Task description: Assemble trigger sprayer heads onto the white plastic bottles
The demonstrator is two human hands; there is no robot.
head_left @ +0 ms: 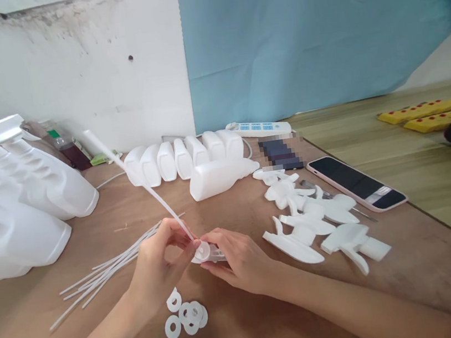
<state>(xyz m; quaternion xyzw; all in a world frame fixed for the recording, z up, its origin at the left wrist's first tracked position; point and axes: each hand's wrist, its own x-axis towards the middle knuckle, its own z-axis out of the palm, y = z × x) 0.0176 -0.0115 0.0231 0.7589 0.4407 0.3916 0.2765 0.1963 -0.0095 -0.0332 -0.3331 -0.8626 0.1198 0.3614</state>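
My left hand (155, 263) is closed, pinching a long white dip tube (158, 198) near its lower end, while the rest slants up and left. My right hand (240, 256) is closed around a white trigger sprayer head (202, 250), its round collar facing me. The tube's lower end meets this collar; how deep it sits is hidden by my fingers. Just below my hands lie several flat white ring washers (185, 315). A bundle of thin white tubes (109, 268) rests left of my left hand. Several loose sprayer heads (301, 231) lie to the right.
Several white bottles with sprayers (37, 173) stand at the left. A row of white bottles (182, 158) lies at the back, with a single bottle (220, 178) in front. A power strip (262, 128), a phone (355, 181) and a screwdriver-like tool (364, 214) are at the right.
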